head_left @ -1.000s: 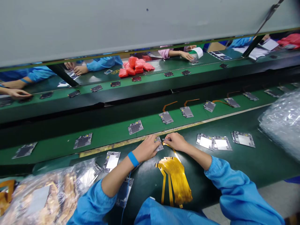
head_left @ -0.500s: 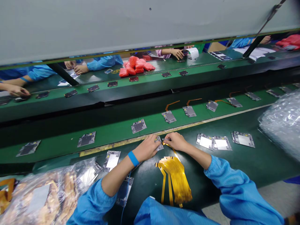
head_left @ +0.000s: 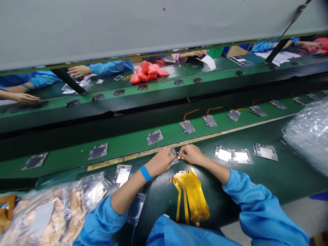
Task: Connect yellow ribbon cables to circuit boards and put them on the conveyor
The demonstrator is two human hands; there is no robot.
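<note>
My left hand (head_left: pixel 162 159), with a blue band at the wrist, holds a small circuit board (head_left: pixel 175 157) down on the green bench; its fingers cover part of the board. Close against the board's right edge, my right hand (head_left: pixel 191 153) is pinched at one end of a yellow flex cable (head_left: pixel 191 167). A thin grey piece also shows at those fingertips, too small to make out. The cable trails down toward a fanned stack of yellow flex cables (head_left: pixel 193 196) in front of me.
Boards with white patches (head_left: pixel 241 156) lie right of my hands. A plastic bag of copper-coloured parts (head_left: pixel 46 212) is at left, bubble wrap (head_left: pixel 307 133) at right. Beyond the bench edge, a green conveyor (head_left: pixel 128 147) carries boards. Co-workers' hands (head_left: pixel 79 71) and red bundles (head_left: pixel 147 72) are across.
Boards on the near conveyor have shifted slightly right, those on the far one slightly left. Co-workers' hands have moved. My own hands stay almost in place.
</note>
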